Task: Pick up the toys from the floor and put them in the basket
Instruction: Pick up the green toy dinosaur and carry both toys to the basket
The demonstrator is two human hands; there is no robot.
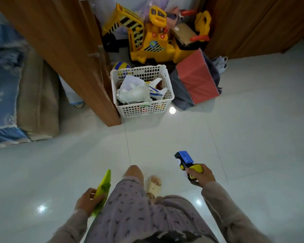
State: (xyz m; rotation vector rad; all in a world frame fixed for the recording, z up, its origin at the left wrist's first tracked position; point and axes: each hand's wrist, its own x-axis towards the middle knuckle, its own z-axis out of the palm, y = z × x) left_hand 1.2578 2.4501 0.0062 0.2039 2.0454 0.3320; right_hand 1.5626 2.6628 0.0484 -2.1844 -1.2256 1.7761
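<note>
So both hands are loaded at this point. The left hand (pixel 88 200) has its fingers (pixel 92 194) wrapped around a flat green toy (pixel 104 187) that sticks forward past the knee, and the right hand (pixel 201 176) is clenched on the yellow end of a blue and yellow toy truck (pixel 186 163), wheels facing left. I'd call this the carry step: picking up is done for these two, and the drop-off isn't.

The white basket (pixel 142 109) sits on the floor (pixel 235 137) well ahead of the person, tucked against the wooden door frame (pixel 88 81), with the big yellow ride-on digger (pixel 147 37) behind it and a red folded box (pixel 195 79) just beside it on the right. It's already pretty full, with a white plush (pixel 135 92) and a white toy plane (pixel 156 90) on top.

Next move, I reckon: step closer, get each hand over the rim and let go. The green one is long, so it probably needs to go in at an angle or it'll hang over the edge. I can't see any other loose toys on the open floor.
</note>
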